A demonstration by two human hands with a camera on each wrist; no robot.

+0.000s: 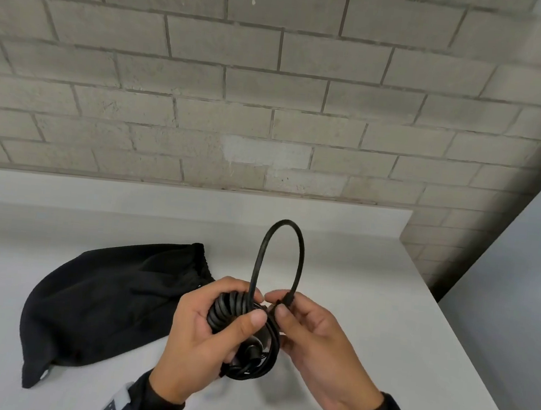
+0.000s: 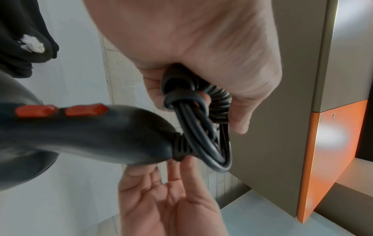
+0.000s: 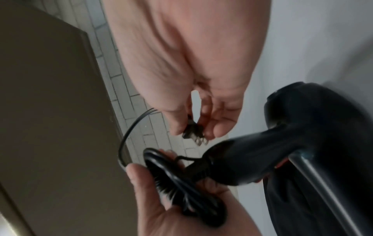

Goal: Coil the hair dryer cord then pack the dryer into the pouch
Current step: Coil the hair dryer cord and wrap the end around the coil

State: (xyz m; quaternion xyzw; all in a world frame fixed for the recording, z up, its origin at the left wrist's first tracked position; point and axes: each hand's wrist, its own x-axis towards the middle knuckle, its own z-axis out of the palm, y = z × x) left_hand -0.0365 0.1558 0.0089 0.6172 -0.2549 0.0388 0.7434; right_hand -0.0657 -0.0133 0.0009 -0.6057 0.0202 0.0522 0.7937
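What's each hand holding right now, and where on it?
The left hand grips the coiled bundle of the black hair dryer cord around its windings. The right hand pinches the cord's plug end.

No text, label or number is legible anywhere

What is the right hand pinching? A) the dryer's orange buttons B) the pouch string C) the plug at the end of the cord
C: the right hand pinches the plug, its metal prongs showing, while the left hand grips the coiled cord.
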